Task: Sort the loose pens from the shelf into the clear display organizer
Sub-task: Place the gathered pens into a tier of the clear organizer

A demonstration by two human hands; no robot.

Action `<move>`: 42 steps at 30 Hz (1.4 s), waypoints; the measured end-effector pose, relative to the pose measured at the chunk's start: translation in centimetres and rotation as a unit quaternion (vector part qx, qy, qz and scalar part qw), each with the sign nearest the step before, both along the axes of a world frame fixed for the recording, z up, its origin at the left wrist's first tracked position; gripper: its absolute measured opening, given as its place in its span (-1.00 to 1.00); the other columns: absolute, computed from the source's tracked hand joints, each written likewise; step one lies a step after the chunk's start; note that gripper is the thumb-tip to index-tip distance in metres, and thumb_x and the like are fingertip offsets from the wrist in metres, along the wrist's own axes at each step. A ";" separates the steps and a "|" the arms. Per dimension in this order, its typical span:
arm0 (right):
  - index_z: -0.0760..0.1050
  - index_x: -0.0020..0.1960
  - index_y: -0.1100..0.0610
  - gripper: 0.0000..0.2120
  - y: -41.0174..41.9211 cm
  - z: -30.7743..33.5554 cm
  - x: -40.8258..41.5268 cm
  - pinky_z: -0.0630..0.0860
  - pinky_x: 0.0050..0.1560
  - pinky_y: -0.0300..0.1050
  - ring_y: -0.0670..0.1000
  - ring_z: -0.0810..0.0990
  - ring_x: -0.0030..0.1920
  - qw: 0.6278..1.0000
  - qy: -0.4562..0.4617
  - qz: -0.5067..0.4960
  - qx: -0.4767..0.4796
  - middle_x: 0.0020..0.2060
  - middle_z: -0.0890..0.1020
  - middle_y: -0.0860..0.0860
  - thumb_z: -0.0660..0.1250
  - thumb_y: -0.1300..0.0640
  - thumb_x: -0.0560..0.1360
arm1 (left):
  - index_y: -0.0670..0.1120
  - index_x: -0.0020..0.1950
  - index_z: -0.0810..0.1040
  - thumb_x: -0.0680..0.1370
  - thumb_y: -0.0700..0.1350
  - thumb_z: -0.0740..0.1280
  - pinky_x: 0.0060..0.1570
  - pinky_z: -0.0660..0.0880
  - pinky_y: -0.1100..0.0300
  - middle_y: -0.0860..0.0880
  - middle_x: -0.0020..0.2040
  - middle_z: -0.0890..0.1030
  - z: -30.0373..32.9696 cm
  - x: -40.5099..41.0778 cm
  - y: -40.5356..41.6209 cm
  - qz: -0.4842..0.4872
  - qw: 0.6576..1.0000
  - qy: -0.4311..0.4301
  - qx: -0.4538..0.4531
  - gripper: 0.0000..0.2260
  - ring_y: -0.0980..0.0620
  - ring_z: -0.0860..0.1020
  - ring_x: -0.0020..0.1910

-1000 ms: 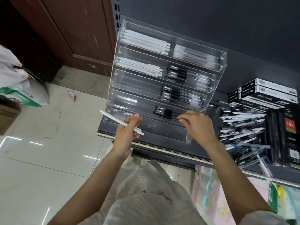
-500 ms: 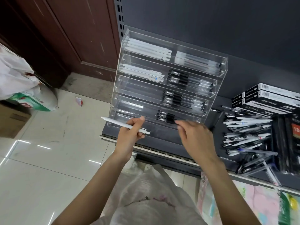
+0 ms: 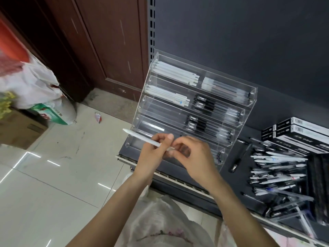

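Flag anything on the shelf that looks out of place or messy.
The loose pens lie heaped crisscross right of the clear organizer, and one black pen lies apart beside it.

Evenly lit by soft, diffuse light, with no hard shadows and only faint shading under the hands. Streaky white glare on the glossy floor tiles [image 3: 53,175], pale sheen along the clear display organizer [image 3: 178,107] edges, dark shelf [image 3: 231,179] back dim and flat. Motion blur smearing the loose pens [image 3: 277,172] at right and the plastic bags [image 3: 32,86] at left, wide-angle bending toward the frame edges, mild softness throughout.
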State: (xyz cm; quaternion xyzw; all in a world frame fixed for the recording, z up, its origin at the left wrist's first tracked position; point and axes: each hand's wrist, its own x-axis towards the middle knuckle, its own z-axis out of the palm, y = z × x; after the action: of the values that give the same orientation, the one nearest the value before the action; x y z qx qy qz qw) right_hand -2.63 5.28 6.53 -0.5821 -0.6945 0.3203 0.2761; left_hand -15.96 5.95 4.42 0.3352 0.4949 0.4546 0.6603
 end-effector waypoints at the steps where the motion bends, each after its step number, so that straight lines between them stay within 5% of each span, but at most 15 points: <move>1: 0.61 -0.12 0.09 -0.91 0.8 0.3 0.2 0.38 -0.26 -0.47 -0.22 0.52 -0.26 1.000 0.007 -0.005 0.003 -0.27 0.58 -0.14 0.48 0.18 0.39 | -0.20 0.04 0.56 0.44 0.01 0.37 -0.03 0.58 0.15 -0.04 -0.21 0.63 0.4 -0.3 0.5 -0.009 1.000 -0.002 0.009 -0.69 -0.02 0.62 -0.13; 5: 0.62 -0.09 0.06 -0.92 4.9 1.8 2.4 0.48 -0.21 -0.36 -0.16 0.55 -0.26 0.990 -0.027 -0.097 0.099 -0.23 0.61 -0.12 0.45 0.18 0.42 | -0.09 0.15 0.54 0.49 -0.18 0.39 0.06 0.52 0.24 0.08 -0.16 0.63 1.4 -2.5 3.7 -0.001 0.996 0.057 0.072 -0.76 0.10 0.59 -0.07; 9: 0.62 -0.10 0.04 -0.96 9.8 2.3 3.5 0.54 -0.27 -0.17 -0.10 0.58 -0.24 0.953 -0.205 -0.150 0.167 -0.21 0.63 -0.09 0.42 0.16 0.45 | -0.02 0.19 0.52 0.52 -0.21 0.37 -0.03 0.44 0.41 0.08 -0.05 0.60 0.3 -5.8 7.2 0.074 0.965 0.197 0.154 -0.74 0.20 0.55 -0.06; 13: 0.63 -0.10 0.08 -0.94 12.9 1.5 2.2 0.46 -0.26 -0.22 0.00 0.62 -0.22 0.916 -0.332 -0.133 0.180 -0.17 0.65 -0.04 0.37 0.18 0.49 | 0.15 0.24 0.47 0.54 -0.15 0.36 -0.03 0.37 0.56 0.13 0.09 0.55 -1.1 -8.4 10.4 0.052 0.936 0.295 0.184 -0.67 0.23 0.51 0.03; 18: 0.62 -0.19 0.10 -0.86 15.3 0.8 0.6 0.51 -0.32 -0.17 0.02 0.59 -0.34 0.865 -0.463 -0.111 0.158 -0.30 0.64 -0.02 0.40 0.32 0.38 | 0.06 0.24 0.53 0.52 -0.16 0.38 -0.03 0.47 0.46 0.16 -0.01 0.61 -2.4 -9.2 12.2 -0.007 0.936 0.300 0.185 -0.70 0.27 0.56 -0.06; 23: 0.59 -0.26 0.03 -0.78 15.9 0.7 -1.1 0.34 -0.41 -0.24 -0.05 0.54 -0.35 0.797 -0.595 -0.074 0.076 -0.41 0.59 -0.08 0.40 0.36 0.26 | 0.05 0.22 0.57 0.54 -0.16 0.36 -0.03 0.47 0.47 0.12 0.08 0.62 -2.7 -9.8 12.5 -0.032 0.938 0.296 0.176 -0.73 0.23 0.58 -0.04; 29: 0.55 0.01 0.11 -0.72 15.6 1.1 -1.7 0.43 -0.29 -0.13 0.05 0.59 -0.14 0.848 -0.514 -0.108 0.069 -0.16 0.64 0.03 0.25 0.40 0.42 | 0.06 0.25 0.52 0.56 -0.14 0.31 0.04 0.48 0.32 0.09 0.15 0.58 -1.8 -10.4 12.7 -0.080 0.925 0.335 0.162 -0.73 0.19 0.56 0.02; 31: 0.55 0.13 0.07 -0.76 14.2 1.4 -1.4 0.55 -0.17 -0.09 0.06 0.61 -0.08 0.898 -0.393 -0.156 0.118 -0.04 0.65 0.03 0.27 0.27 0.51 | 0.00 0.26 0.51 0.55 -0.03 0.29 0.06 0.44 0.15 -0.01 0.17 0.56 -1.4 -10.4 12.2 -0.066 0.875 0.436 0.199 -0.72 0.00 0.51 0.12; 33: 0.47 0.28 0.04 -0.67 11.5 1.6 -1.4 0.57 -0.06 -0.11 -0.01 0.61 -0.03 0.942 -0.208 -0.202 0.166 0.08 0.61 0.01 0.29 0.21 0.53 | -0.06 0.21 0.53 0.51 0.03 0.27 0.00 0.36 0.17 -0.02 0.11 0.56 -0.4 -10.1 11.4 -0.026 0.833 0.493 0.249 -0.68 -0.03 0.47 0.12; 37: 0.40 0.35 0.06 -0.60 4.2 1.5 -1.6 0.50 -0.01 -0.31 -0.12 0.55 0.04 0.947 -0.026 -0.268 0.176 0.07 0.58 -0.02 0.30 0.24 0.54 | -0.05 0.08 0.52 0.53 -0.01 0.24 -0.18 0.36 0.29 0.08 -0.19 0.54 1.8 -7.6 9.3 -0.044 0.837 0.388 0.384 -0.80 0.14 0.47 -0.16; 40: 0.53 0.20 0.06 -0.73 -1.3 -1.1 0.9 0.53 0.02 -0.25 -0.09 0.60 0.01 0.949 -0.042 -0.288 0.125 0.02 0.63 -0.05 0.31 0.24 0.52 | 0.02 0.13 0.45 0.55 -0.05 0.23 -0.26 0.41 0.31 0.07 -0.26 0.50 1.9 -3.9 7.5 -0.162 0.829 0.302 0.443 -0.84 0.14 0.47 -0.24; 42: 0.57 0.08 -0.02 -0.82 -4.6 -3.2 3.9 0.58 -0.09 -0.07 -0.05 0.64 -0.08 0.952 -0.093 -0.290 0.038 -0.04 0.65 -0.07 0.31 0.14 0.51 | 0.05 0.14 0.44 0.56 -0.03 0.21 -0.24 0.45 0.27 0.10 -0.24 0.50 1.3 -1.0 6.3 -0.278 0.793 0.293 0.455 -0.83 0.16 0.49 -0.23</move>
State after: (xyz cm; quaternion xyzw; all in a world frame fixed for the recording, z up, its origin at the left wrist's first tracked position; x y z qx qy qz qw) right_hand 1.30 0.67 3.28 -0.7746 -0.5302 0.1442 0.3131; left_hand -16.91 12.27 5.68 0.8374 0.2856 0.3043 0.3529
